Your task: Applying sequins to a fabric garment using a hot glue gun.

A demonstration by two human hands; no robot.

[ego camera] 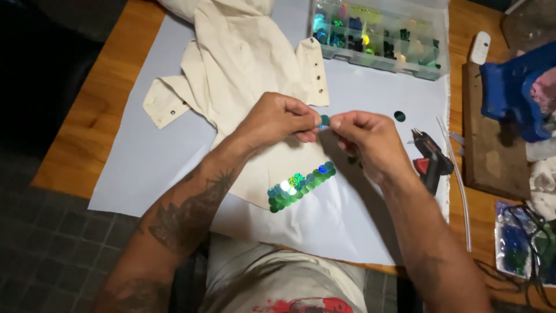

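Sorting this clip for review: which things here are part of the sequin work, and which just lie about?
In use: left hand, right hand, sequin, garment, sequin row, glue gun, sequin box, paper sheet.
Lying about: blue cloth, wooden board, white remote.

A cream garment [243, 69] lies on a pale lilac-grey sheet [145, 156] over the honey-brown wooden bench [87, 116]. Along the garment's lower hem runs a row of shiny green and blue sequins [301, 185], overlapping like scales. Right of the garment: one dark green sequin [399, 116], a black-and-red glue gun [431, 159], and blue fabric [512, 87].
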